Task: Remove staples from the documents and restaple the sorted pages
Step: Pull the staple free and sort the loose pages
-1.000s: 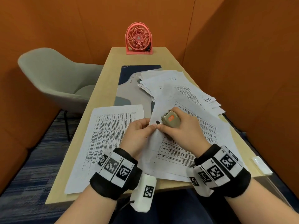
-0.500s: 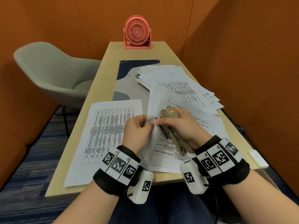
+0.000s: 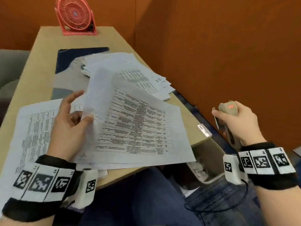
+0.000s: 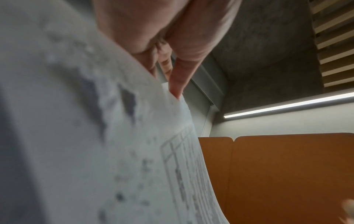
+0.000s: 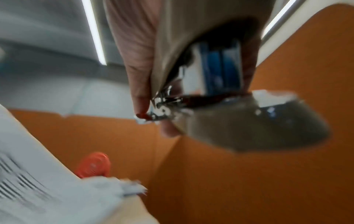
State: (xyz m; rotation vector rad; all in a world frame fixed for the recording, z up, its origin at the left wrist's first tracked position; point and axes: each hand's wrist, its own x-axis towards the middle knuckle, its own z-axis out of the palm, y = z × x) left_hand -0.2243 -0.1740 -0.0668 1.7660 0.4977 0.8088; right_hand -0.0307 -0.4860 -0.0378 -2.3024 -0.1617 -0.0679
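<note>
My left hand (image 3: 73, 123) pinches the left edge of a printed document (image 3: 135, 126), thumb on top, and lifts that edge off the table. The left wrist view shows the thumb (image 4: 178, 78) pressed on the sheet (image 4: 95, 136). My right hand (image 3: 236, 121) grips a beige stapler (image 3: 228, 111) with a red label, held in the air to the right of the table, above a bin. In the right wrist view the stapler (image 5: 210, 75) has its metal end by my fingertips (image 5: 141, 97). A second printed document (image 3: 35, 132) lies flat at the left.
A loose pile of papers (image 3: 130, 74) lies further back on a dark desk mat (image 3: 73, 59). A red fan (image 3: 76, 15) stands at the table's far end. A beige bin (image 3: 210, 154) sits below the table's right edge. Orange walls enclose the right and back.
My right hand with the stapler has pulled away from the document's corner to the right, off the table's edge. My left hand keeps its hold on the paper and has lifted it.
</note>
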